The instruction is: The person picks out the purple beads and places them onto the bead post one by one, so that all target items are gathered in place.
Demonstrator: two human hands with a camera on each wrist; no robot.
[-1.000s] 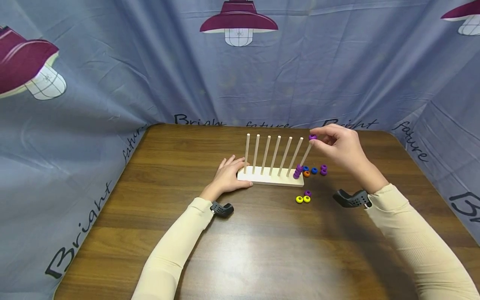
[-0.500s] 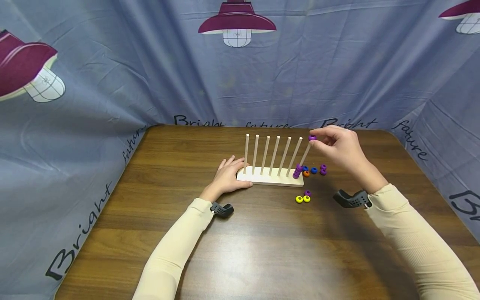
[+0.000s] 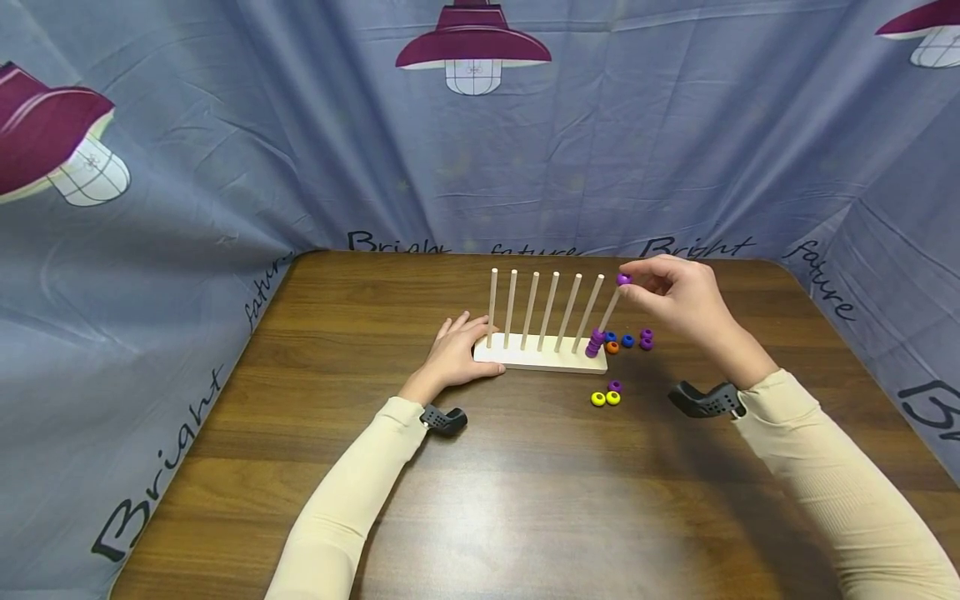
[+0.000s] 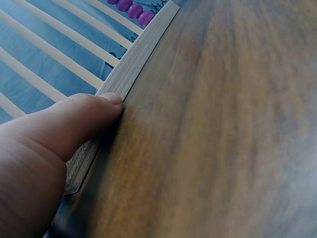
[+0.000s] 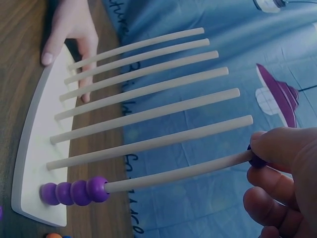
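Note:
A pale wooden peg board (image 3: pixel 540 358) stands on the table with a row of several upright pegs. My left hand (image 3: pixel 452 357) grips its left end, thumb along the front edge and fingers behind. Several purple beads (image 5: pixel 79 191) are stacked at the foot of the rightmost peg. At that peg's top, my right hand (image 3: pixel 678 293) pinches another purple bead (image 3: pixel 624 280) between thumb and index finger. In the right wrist view the peg tip meets this bead, which the thumb partly covers. The other pegs carry no beads.
Right of the board lie blue beads (image 3: pixel 627 341), an orange bead (image 3: pixel 612 347) and two purple beads (image 3: pixel 647 339). In front of its right end are two yellow beads (image 3: pixel 598 399) and a purple bead (image 3: pixel 615 387). A printed curtain (image 3: pixel 480 167) surrounds the table (image 3: pixel 480 500).
My right hand and the pinched purple bead have come down slightly at the top of the rightmost peg. The left hand keeps its hold on the board.

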